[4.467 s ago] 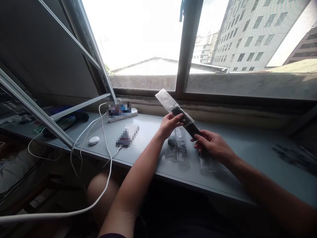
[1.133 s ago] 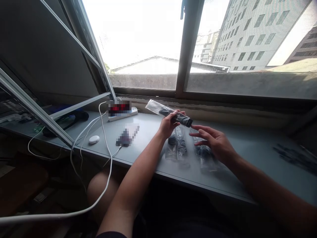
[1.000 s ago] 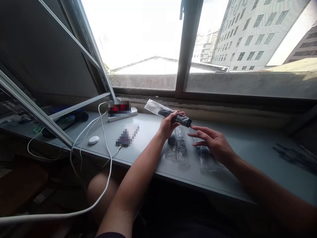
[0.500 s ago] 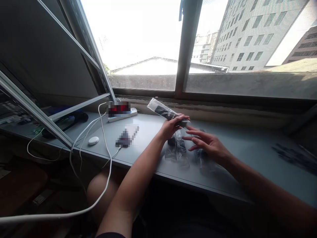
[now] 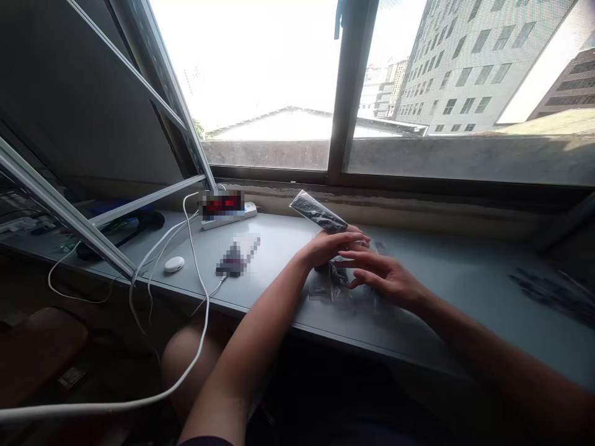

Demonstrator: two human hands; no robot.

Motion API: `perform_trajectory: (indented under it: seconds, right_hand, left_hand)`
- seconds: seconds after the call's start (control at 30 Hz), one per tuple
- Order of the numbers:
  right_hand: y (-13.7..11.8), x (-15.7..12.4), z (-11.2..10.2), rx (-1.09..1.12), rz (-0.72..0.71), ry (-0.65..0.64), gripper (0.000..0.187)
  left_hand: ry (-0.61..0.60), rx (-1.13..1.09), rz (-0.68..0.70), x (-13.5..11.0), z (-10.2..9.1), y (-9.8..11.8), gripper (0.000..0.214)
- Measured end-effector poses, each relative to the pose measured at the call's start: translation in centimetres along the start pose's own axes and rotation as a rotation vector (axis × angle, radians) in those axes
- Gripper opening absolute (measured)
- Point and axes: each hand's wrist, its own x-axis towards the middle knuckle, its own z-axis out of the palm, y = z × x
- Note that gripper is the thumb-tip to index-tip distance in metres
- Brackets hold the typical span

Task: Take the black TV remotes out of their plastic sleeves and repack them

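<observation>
My left hand [image 5: 329, 246] grips the near end of a black remote control in a clear plastic bag [image 5: 317, 213], which slants up and to the left over the grey sill table [image 5: 465, 291]. My right hand [image 5: 379, 277] reaches in just below it with fingers stretched out, hovering over other bagged remotes [image 5: 328, 282] that lie flat on the table. Whether its fingertips touch the held bag I cannot tell.
A white power strip [image 5: 227, 209] sits by the window frame, with white cables [image 5: 195, 260] trailing off the table edge. A blurred phone [image 5: 236, 257] and a small white puck [image 5: 175, 264] lie left of my hands. Dark items [image 5: 553, 291] rest at the far right.
The bagged remote sits further inside its bag than 4.5 s ago, and my left hand has lowered it toward the table. My right hand let go and moved left under it, fingers spread.
</observation>
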Motion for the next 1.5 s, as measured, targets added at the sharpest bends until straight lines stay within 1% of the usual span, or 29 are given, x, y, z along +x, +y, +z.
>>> perform_trajectory:
  seconds: [0.17,0.3,0.37,0.53,0.63,0.7,0.83,1.0,1.13,1.33,1.5]
  right_hand:
    - [0.4,0.0,-0.3,-0.035,0.029,-0.055,0.047]
    - [0.2,0.2,-0.2,-0.044,0.027,-0.027,0.045]
    - [-0.2,0.2,0.0,-0.04,0.023,-0.009,0.044]
    - [-1.3,0.0,0.2,-0.039,0.003,0.003,0.04]
    - [-1.4,-0.1,0.1,-0.052,-0.007,0.01,0.04]
    - [-1.3,-0.2,-0.1,-0.056,-0.015,0.004,0.039]
    - [-1.1,-0.3,-0.3,-0.081,-0.025,0.015,0.039]
    - [-1.1,-0.2,-0.6,-0.108,-0.045,0.047,0.038]
    - [-1.1,-0.2,-0.6,-0.103,-0.04,0.067,0.038]
    - [-1.2,-0.3,-0.5,-0.096,-0.037,0.085,0.037]
    - [-0.9,-0.2,-0.6,-0.086,-0.034,0.122,0.035]
  left_hand:
    - [-0.032,-0.001,-0.005,-0.1,0.2,0.0,0.043]
    - [-0.028,-0.011,0.0,0.1,0.1,-0.2,0.039]
    - [0.01,-0.016,0.016,0.2,-0.2,-0.2,0.039]
    - [0.188,-0.065,0.046,0.7,-1.1,-0.1,0.04]
    - [0.276,-0.122,0.052,1.1,-1.4,-0.1,0.037]
    - [0.308,-0.15,0.06,1.3,-1.5,-0.2,0.037]
    - [0.316,-0.172,0.073,1.4,-1.5,-0.1,0.038]
    - [0.365,-0.176,0.056,1.5,-1.7,0.4,0.043]
    - [0.368,-0.135,0.062,1.5,-1.7,0.3,0.041]
    - [0.313,-0.008,0.125,1.2,-1.0,0.1,0.027]
    - [0.285,0.14,0.126,1.2,-0.7,-0.2,0.019]
